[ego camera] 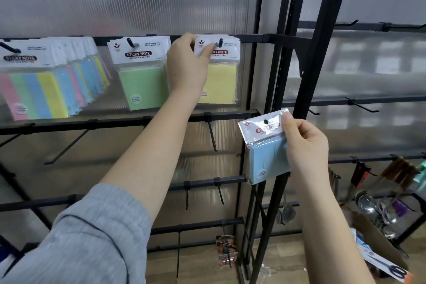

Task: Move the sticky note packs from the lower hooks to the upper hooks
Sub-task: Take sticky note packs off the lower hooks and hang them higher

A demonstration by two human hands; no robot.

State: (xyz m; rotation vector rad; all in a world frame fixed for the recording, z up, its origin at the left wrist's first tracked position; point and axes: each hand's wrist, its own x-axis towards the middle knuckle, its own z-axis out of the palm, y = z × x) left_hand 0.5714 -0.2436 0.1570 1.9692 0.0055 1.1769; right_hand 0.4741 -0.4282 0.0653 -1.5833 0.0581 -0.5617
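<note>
Hands are shown at a black wire display rack (230, 38) set against a ribbed translucent wall. The left arm, in a grey sleeve (87, 237) pushed to the elbow, is extended up and forward; the left hand (186, 64) is raised to the upper rail, its fingers curled onto the white header card of the yellow sticky note pack (219, 69), which hangs on the upper hook (220, 42). The thumb is seen laid across the card just beside the hook, though whether the card is pinched or only pressed cannot be told. The right arm is bent, with the right hand (304, 145) held lower and to the right, in front of the rack's upright post. The blue sticky note pack (265, 147) is pinched at its top right corner between thumb and curled fingers and is held slightly tilted, clear of any hook. On the same upper rail, a green sticky note pack (140, 76) is hung left of the yellow one, and a fanned row of multicoloured packs (46, 85) further left. The lower hooks (212, 134) beneath are seen bare
</note>
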